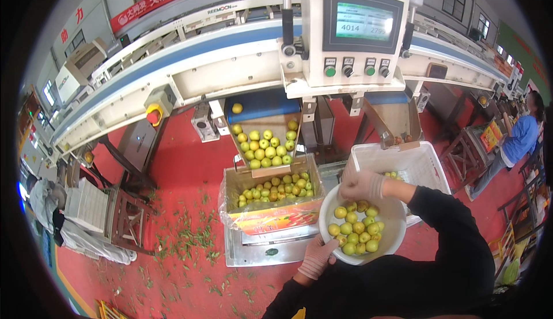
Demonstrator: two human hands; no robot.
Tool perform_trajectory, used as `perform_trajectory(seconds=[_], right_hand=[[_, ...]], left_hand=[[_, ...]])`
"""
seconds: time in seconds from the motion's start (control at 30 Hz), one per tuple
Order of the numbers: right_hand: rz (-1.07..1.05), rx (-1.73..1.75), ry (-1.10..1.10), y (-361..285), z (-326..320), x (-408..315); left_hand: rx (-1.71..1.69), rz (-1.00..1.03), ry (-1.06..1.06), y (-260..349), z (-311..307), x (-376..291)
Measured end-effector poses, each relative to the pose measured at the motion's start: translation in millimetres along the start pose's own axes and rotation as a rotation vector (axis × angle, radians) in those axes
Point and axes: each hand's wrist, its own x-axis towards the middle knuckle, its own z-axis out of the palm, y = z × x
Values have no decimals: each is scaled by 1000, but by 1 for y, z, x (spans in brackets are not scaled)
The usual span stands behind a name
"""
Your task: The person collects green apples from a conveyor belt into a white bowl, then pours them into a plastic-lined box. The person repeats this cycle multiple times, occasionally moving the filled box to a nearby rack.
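Observation:
A round white plastic basin [395, 237] sits close before me, with several yellow-green jujube-like fruits [362, 228] in it, some with brown patches. My left hand [317, 257], in a striped knit glove, grips the basin's near-left rim. At the far rim, my right hand [362, 185], gloved too, is curled and blurred. Whether it holds a fruit is hidden. Left of the basin, an open printed carton [281, 217] with a clear plastic liner holds many similar fruits. Above it slopes a chute [239, 146] bearing more of them.
Behind the basin stands a white plastic crate [425, 167] with some fruits inside, under a second chute [395, 122]. The carton rests on a metal scale [259, 254]. A control panel [363, 29] overhangs the work. Leaves litter the red floor [185, 232]. People work at far left and right [522, 133].

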Motion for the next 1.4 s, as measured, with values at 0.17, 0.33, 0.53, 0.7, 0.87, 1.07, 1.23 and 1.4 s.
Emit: perform_trajectory(seconds=[0.17,0.33,0.53,0.7,0.87,1.07,1.23,1.4], right_hand=[[-236,-515,-52,46,43,-25],[-79,-607,-83,32,54,-40],[-11,-624,-112,31,54,-42],[-31,-617,-144,35,61,-43],[-104,-453,-207,58,75,-39],[-322,-217,-236,58,48,-23],[167,914,-329,20,-3,-5],[371,1218,-250,19,6,67]], left_hand=[[59,17,-70,-2,-1,3],[148,-52,-67,1,5,7],[160,-72,-104,-2,6,15],[137,-86,-110,-5,5,18],[148,-81,-74,-7,3,22],[262,-24,-66,2,2,15],[82,-72,-36,-10,-3,17],[94,-74,-4,-12,-3,18]])
